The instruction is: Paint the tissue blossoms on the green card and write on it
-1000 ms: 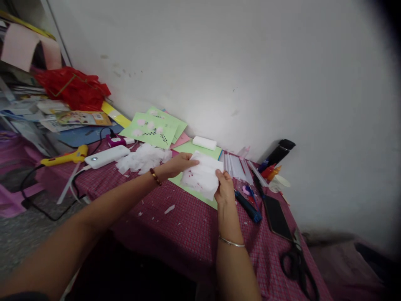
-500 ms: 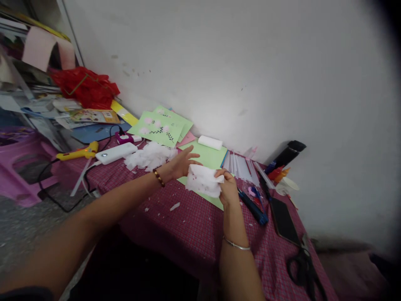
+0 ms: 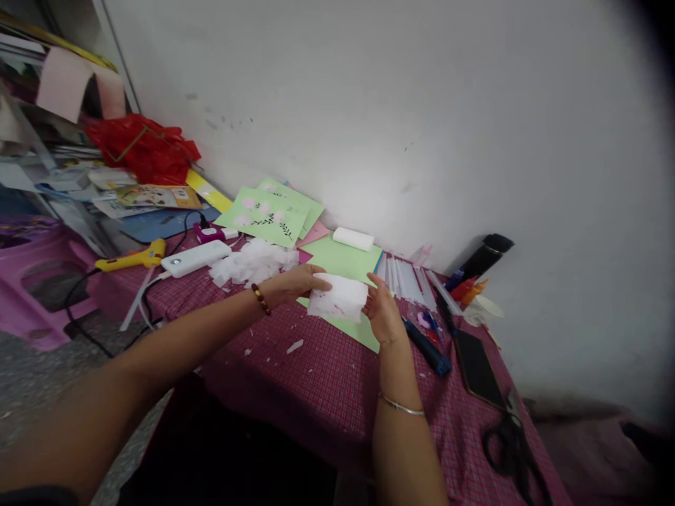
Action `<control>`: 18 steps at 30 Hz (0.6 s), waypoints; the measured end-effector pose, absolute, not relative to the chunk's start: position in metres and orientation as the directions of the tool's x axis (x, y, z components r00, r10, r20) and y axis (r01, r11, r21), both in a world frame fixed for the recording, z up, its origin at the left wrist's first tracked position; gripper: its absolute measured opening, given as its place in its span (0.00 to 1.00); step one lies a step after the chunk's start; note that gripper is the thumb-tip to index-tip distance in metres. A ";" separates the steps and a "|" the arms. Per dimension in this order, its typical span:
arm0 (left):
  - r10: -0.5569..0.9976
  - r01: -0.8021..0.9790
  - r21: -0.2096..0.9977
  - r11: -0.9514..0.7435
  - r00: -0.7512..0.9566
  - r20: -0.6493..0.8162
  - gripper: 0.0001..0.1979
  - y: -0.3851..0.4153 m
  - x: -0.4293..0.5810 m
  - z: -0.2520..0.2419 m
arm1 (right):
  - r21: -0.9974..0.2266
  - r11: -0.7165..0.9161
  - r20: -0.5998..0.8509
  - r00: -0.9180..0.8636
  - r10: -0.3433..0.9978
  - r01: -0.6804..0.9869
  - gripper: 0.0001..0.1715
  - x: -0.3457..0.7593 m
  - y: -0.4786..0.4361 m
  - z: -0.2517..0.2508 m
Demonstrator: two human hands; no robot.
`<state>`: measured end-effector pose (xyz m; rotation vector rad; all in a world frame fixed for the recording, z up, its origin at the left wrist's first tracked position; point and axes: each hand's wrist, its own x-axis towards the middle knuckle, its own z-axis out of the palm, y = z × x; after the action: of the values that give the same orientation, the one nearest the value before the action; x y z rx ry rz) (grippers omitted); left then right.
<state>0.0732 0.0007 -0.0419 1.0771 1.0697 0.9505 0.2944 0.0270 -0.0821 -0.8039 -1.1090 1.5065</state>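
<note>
A thin white tissue sheet point(image 3: 337, 299) with pink marks along its lower part is held up over the green paper. At its left edge, my left hand point(image 3: 303, 282) pinches it between thumb and fingers. My right hand point(image 3: 383, 313) is at the opposite edge, its fingers apart and close to the sheet; some fingertips are partly hidden by it. Beneath the hands lies a green paper sheet point(image 3: 342, 258), with a white roll point(image 3: 353, 239) at its back edge. A pile of torn white tissue point(image 3: 253, 262) sits left of my left hand.
Green cards with pink blossoms point(image 3: 264, 214) lie at the back. On the left are a yellow glue gun point(image 3: 131, 258) and a white power bank point(image 3: 195, 258). A dark blue stapler-like tool point(image 3: 428, 348), a phone point(image 3: 479, 369) and black scissors point(image 3: 511, 450) lie on the right.
My left hand has moved from open above the tissue to pinching its left edge. My right hand has loosened from the right side, fingers spreading. The tissue has lowered slightly at its right.
</note>
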 end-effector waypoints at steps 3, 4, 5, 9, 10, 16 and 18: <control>0.962 -0.100 0.980 0.175 0.228 -0.148 0.12 0.002 0.076 -0.042 | -0.972 -0.061 0.021 -0.343 0.939 -0.228 0.28 0.289 0.025 -0.088; 0.968 -0.119 0.981 0.156 0.216 -0.128 0.12 0.003 0.077 -0.042 | -0.977 -0.056 0.019 -0.347 0.938 -0.207 0.25 0.287 0.025 -0.090; 0.975 -0.147 0.980 0.136 0.198 -0.106 0.13 0.003 0.077 -0.043 | -0.978 -0.049 0.022 -0.337 0.941 -0.202 0.23 0.285 0.026 -0.091; 0.979 -0.282 0.951 0.128 0.191 -0.075 0.16 0.003 0.080 -0.053 | -0.968 -0.011 0.062 -0.282 0.957 -0.250 0.19 0.280 0.027 -0.093; 0.969 -0.289 0.943 0.162 0.225 -0.098 0.17 0.002 0.080 -0.057 | -0.965 -0.004 0.072 -0.277 0.958 -0.262 0.19 0.279 0.027 -0.092; 0.952 -0.263 0.934 0.240 0.250 -0.175 0.09 -0.001 0.080 -0.074 | -0.940 0.036 0.127 -0.249 0.960 -0.339 0.11 0.281 0.024 -0.084; 0.964 -0.304 0.930 0.206 0.226 -0.140 0.03 -0.002 0.078 -0.070 | -0.934 0.038 0.136 -0.255 0.957 -0.356 0.10 0.282 0.022 -0.081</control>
<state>0.0778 -0.0018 -0.0697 0.9312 0.9038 1.0756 0.2821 0.0225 -0.0810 -0.7325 -1.1716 1.4868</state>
